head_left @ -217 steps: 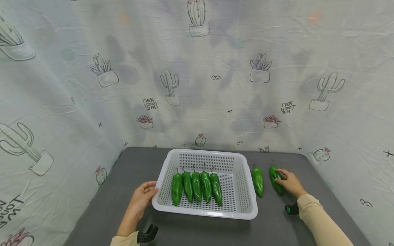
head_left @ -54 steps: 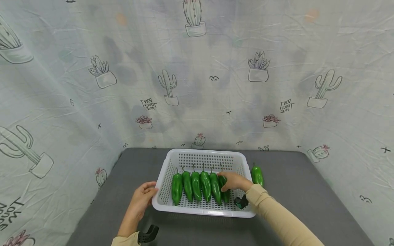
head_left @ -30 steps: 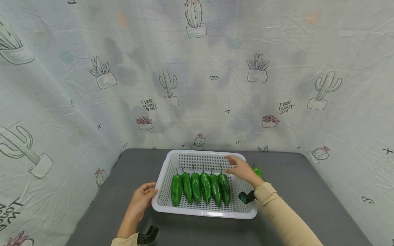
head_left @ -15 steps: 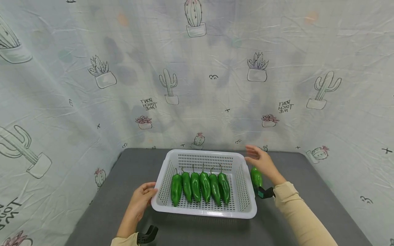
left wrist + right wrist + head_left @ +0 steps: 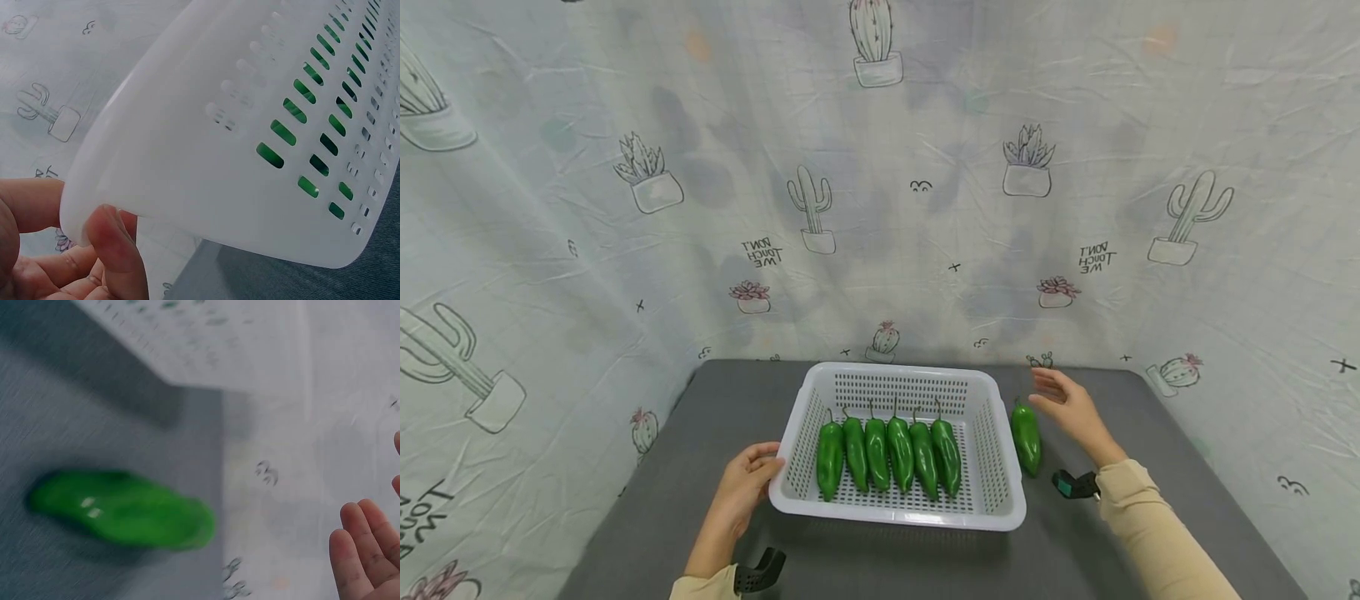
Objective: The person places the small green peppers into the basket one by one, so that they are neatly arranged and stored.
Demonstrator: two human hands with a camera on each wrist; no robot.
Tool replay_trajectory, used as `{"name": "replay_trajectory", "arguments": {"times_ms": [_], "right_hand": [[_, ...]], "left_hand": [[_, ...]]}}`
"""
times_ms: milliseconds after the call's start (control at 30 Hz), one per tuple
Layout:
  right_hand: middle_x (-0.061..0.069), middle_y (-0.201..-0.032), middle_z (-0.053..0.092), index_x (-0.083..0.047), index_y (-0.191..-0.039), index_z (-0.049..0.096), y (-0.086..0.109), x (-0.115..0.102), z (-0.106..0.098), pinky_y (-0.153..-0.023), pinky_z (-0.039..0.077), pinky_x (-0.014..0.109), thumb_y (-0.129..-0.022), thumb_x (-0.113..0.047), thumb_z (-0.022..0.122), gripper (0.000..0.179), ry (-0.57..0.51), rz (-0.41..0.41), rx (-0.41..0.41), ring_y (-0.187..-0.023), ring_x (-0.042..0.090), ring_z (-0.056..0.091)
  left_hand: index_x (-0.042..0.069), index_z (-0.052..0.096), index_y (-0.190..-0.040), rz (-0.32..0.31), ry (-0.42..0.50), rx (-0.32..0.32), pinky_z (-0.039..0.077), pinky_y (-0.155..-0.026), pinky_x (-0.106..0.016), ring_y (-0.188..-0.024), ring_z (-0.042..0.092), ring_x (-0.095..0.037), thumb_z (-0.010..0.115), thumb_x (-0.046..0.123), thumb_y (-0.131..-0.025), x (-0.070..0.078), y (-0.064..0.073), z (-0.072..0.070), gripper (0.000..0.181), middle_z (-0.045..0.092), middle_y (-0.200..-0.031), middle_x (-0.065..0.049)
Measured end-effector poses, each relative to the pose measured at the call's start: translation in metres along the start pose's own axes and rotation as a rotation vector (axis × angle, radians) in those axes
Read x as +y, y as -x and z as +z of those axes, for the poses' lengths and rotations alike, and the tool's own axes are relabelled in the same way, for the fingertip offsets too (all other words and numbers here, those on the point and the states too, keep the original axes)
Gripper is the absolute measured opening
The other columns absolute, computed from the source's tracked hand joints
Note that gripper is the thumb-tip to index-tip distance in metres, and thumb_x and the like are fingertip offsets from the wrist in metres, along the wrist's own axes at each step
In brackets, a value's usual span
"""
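Observation:
A white perforated plastic basket (image 5: 992,521) stands on the grey table with several green peppers (image 5: 877,454) lying side by side in it, stems toward the back. My left hand (image 5: 745,483) pinches the basket's left rim between thumb and fingers, as the left wrist view shows close up at the rim (image 5: 94,187). Outside the basket on its right lies one more green pepper (image 5: 1027,440), blurred in the right wrist view (image 5: 122,509). My right hand (image 5: 1070,410) hovers just right of that pepper's stem end, fingers extended and holding nothing.
The grey table (image 5: 865,567) extends around the basket on all sides. A pale cactus-print cloth (image 5: 917,233) hangs behind it and along both sides. Black camera mounts sit on the left wrist (image 5: 760,572) and right wrist (image 5: 1075,485).
My right hand carried one pepper from the table into the basket, let it go beside the others, then moved back out rightward past the rim. My left hand stays on the rim.

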State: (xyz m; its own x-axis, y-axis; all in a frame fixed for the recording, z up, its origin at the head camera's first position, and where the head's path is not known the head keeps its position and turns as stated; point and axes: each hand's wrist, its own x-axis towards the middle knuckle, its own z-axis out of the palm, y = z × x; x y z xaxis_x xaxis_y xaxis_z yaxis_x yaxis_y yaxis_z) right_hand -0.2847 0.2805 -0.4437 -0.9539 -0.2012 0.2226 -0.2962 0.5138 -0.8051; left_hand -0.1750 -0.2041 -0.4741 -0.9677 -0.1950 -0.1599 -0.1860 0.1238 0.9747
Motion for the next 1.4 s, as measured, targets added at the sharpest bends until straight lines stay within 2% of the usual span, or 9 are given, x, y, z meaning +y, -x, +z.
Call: {"name": "replay_trajectory", "arguments": {"times_ms": [300, 500, 700, 867, 1033, 1233, 1400], "right_hand": [[0.033, -0.138, 0.042, 0.003, -0.141, 0.037, 0.008, 0.028, -0.003, -0.095, 0.041, 0.056, -0.096, -0.025, 0.057, 0.057, 0.046, 0.106, -0.012, -0.124, 0.047, 0.044], [0.033, -0.140, 0.037, 0.002, -0.142, 0.036, 0.012, 0.043, 0.006, -0.096, 0.040, 0.057, -0.095, -0.020, 0.057, 0.056, 0.060, 0.194, -0.057, -0.126, 0.049, 0.041], [0.033, -0.144, 0.032, -0.001, -0.142, 0.038, 0.011, 0.052, 0.016, -0.095, 0.039, 0.060, -0.094, -0.021, 0.060, 0.056, 0.088, 0.277, -0.109, -0.128, 0.049, 0.038], [0.035, -0.142, 0.033, -0.001, -0.139, 0.042, 0.007, 0.054, 0.022, -0.093, 0.039, 0.063, -0.092, -0.019, 0.061, 0.054, 0.117, 0.268, -0.158, -0.126, 0.052, 0.039], [0.036, -0.138, 0.040, 0.000, -0.136, 0.046, 0.004, 0.058, 0.028, -0.089, 0.040, 0.064, -0.090, -0.020, 0.064, 0.053, 0.149, 0.257, -0.188, -0.122, 0.055, 0.041], [0.034, -0.121, 0.056, 0.003, -0.133, 0.048, 0.000, 0.061, 0.035, -0.081, 0.049, 0.055, -0.088, -0.014, 0.065, 0.051, 0.155, 0.254, -0.184, -0.112, 0.052, 0.052], [0.034, -0.122, 0.054, 0.002, -0.133, 0.049, -0.004, 0.062, 0.040, -0.075, 0.051, 0.048, -0.088, -0.014, 0.065, 0.051, 0.168, 0.300, -0.172, -0.106, 0.047, 0.057]], "left_hand": [[-0.003, 0.047, -0.129, 0.003, 0.008, -0.005, 0.050, -0.069, -0.028, -0.093, 0.063, -0.019, 0.056, 0.008, -0.094, 0.001, -0.001, 0.000, 0.038, 0.063, -0.109, -0.015], [-0.002, 0.049, -0.128, -0.005, 0.001, 0.000, 0.050, -0.070, -0.029, -0.092, 0.063, -0.018, 0.055, 0.008, -0.094, 0.000, 0.001, 0.001, 0.036, 0.063, -0.111, -0.017], [-0.002, 0.048, -0.129, -0.002, 0.001, -0.006, 0.050, -0.070, -0.029, -0.093, 0.063, -0.019, 0.056, 0.008, -0.094, -0.001, -0.001, 0.001, 0.037, 0.063, -0.111, -0.017], [-0.004, 0.048, -0.128, 0.017, 0.008, -0.010, 0.050, -0.069, -0.029, -0.090, 0.063, -0.016, 0.057, 0.010, -0.094, -0.003, -0.002, 0.000, 0.039, 0.064, -0.108, -0.014], [-0.004, 0.048, -0.128, 0.022, 0.012, -0.006, 0.050, -0.069, -0.029, -0.091, 0.063, -0.017, 0.058, 0.010, -0.093, -0.003, -0.001, 0.000, 0.039, 0.064, -0.107, -0.014], [-0.004, 0.047, -0.129, 0.001, 0.012, 0.002, 0.050, -0.070, -0.028, -0.096, 0.062, -0.022, 0.056, 0.008, -0.094, -0.001, 0.000, 0.001, 0.038, 0.063, -0.109, -0.015], [-0.003, 0.047, -0.130, 0.005, 0.029, -0.002, 0.051, -0.070, -0.029, -0.097, 0.063, -0.024, 0.056, 0.007, -0.094, 0.000, 0.001, 0.002, 0.038, 0.063, -0.109, -0.016]]}}
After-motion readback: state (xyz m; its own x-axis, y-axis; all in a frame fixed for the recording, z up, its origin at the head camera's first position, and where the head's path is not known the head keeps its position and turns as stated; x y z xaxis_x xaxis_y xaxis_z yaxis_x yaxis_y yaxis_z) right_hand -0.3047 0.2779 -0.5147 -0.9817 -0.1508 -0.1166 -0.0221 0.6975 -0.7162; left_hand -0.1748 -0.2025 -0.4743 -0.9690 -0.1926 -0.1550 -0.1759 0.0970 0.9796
